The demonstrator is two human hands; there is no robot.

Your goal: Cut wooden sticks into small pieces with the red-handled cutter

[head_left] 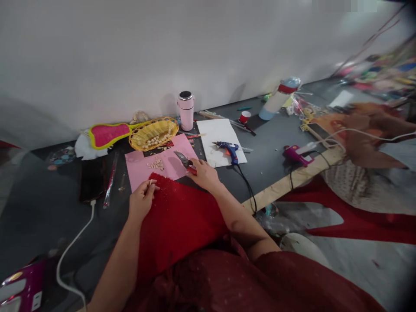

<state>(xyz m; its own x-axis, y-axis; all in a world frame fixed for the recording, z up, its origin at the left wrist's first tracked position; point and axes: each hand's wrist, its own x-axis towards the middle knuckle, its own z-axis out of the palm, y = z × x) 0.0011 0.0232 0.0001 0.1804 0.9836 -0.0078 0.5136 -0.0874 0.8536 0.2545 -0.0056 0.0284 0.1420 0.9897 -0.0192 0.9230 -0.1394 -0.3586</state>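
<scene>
My right hand [204, 174] grips pruning shears [185, 160] by the red handle, blades pointing up and left over a pink paper sheet [138, 167]. Between the fingertips of my left hand [142, 198] is a small pale piece [151, 183], too small to name. That hand is at the left edge of a red cloth [182, 216], which spreads over my lap and up to the table. Small cut pale bits [156, 164] lie heaped on the pink paper, with crumbs scattered on the cloth. Behind the paper, a yellow woven basket [138, 141] holds more pale pieces.
A blue glue gun [229, 149] rests on a white board [211, 128], its cord hanging over the table edge. A pink flask [186, 113] stands behind. Left is a phone [92, 180] on a white cable. Another person [367, 134] is at the right, beside a purple power strip [297, 155].
</scene>
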